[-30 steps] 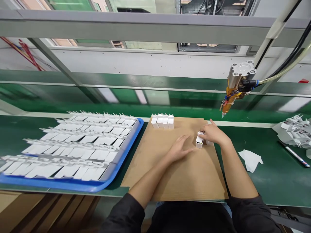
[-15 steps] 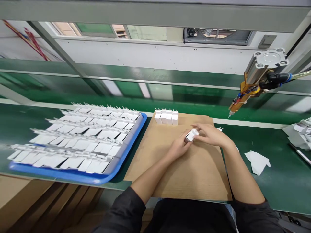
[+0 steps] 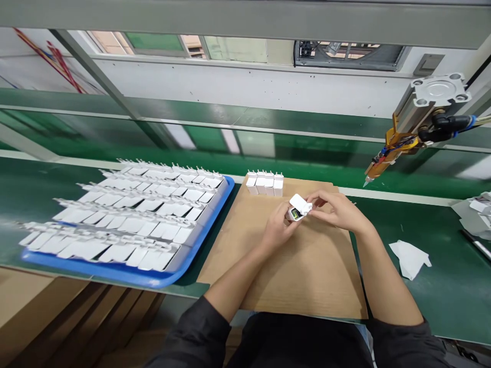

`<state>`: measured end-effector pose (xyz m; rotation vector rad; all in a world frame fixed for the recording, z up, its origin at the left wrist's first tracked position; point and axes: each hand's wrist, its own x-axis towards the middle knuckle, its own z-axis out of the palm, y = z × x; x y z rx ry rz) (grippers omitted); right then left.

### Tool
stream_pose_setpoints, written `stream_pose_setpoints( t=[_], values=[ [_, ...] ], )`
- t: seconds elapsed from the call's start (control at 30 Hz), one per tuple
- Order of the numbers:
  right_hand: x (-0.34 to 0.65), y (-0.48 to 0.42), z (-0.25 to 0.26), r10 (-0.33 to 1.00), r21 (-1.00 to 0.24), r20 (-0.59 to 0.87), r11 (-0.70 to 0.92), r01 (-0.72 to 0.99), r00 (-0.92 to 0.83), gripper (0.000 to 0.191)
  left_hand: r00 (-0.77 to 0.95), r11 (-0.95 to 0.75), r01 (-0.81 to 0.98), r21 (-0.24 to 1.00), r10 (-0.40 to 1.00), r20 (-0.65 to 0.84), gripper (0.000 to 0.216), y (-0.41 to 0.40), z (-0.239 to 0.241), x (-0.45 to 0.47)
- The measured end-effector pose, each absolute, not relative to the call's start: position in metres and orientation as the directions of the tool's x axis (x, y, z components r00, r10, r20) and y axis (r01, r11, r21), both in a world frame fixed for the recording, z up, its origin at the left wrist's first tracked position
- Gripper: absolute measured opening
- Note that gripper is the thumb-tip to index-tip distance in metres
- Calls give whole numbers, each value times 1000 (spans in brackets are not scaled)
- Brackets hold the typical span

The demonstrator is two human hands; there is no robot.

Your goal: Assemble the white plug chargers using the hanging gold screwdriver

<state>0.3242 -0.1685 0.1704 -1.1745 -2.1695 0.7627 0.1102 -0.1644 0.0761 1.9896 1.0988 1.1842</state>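
Both my hands hold one small white charger plug (image 3: 298, 207) just above the brown cardboard sheet (image 3: 291, 276). My left hand (image 3: 276, 228) grips its lower end, where a dark opening with a green part shows. My right hand (image 3: 334, 209) pinches its upper end with the fingertips. A short row of white plugs (image 3: 265, 183) stands upright at the far edge of the cardboard, just beyond my hands.
A blue tray (image 3: 184, 268) at the left is filled with rows of white plugs. A dispensing nozzle on a pneumatic cylinder (image 3: 412, 125) hangs at the upper right. A white cloth (image 3: 409, 258), a pen (image 3: 475, 244) and more white parts (image 3: 477, 212) lie on the green table at the right.
My right hand lifted the plug off the cardboard and my left hand came up to grip it; the plug is now turned, its open end facing me. The view also shifted downward.
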Motion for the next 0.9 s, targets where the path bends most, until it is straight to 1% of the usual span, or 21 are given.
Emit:
stream_pose_setpoints(
  t=[0.07,0.17,0.33,0.43,0.5,0.57,0.63,0.7,0.73,0.77,0.8,0.83,0.87,0.9],
  values=[
    [323,-168,170,860,-696,207,464,548,-466,28,267,-535,387,751,845,464,25,-163,76,109],
    [321,-168,169,862,-704,203,458,542,-464,29,288,-561,422,712,828,481,26,-162,75,107],
    [316,-168,166,906,-722,213,399,566,-366,30,326,-631,423,650,775,541,38,-163,72,105],
    [314,-168,163,918,-713,230,385,586,-323,34,303,-609,425,670,793,529,43,-164,67,104],
    [311,-167,161,918,-706,247,389,592,-310,39,272,-586,405,702,810,519,54,-164,65,104],
    [308,-167,160,915,-698,271,401,594,-300,42,278,-585,362,726,811,515,65,-165,65,103],
    [305,-168,161,905,-681,301,425,596,-302,40,313,-595,329,734,802,509,65,-165,68,103],
    [305,-173,165,875,-645,396,482,594,-280,34,332,-595,312,740,799,502,60,-166,72,103],
    [307,-176,169,841,-614,488,522,592,-235,29,330,-591,300,749,801,499,58,-166,73,104],
    [311,-180,173,778,-573,609,566,593,-153,25,326,-584,282,761,805,496,58,-166,74,104],
    [317,-184,179,670,-520,742,606,602,-34,23,323,-575,259,776,809,491,58,-166,74,104],
    [324,-188,184,506,-456,856,636,623,110,23,323,-564,233,792,814,483,59,-167,74,104],
    [332,-190,190,311,-397,917,642,656,250,24,323,-553,206,807,817,477,60,-168,73,104],
    [342,-192,195,123,-350,926,634,690,357,25,324,-543,179,820,820,472,61,-168,72,104]
  ],
)
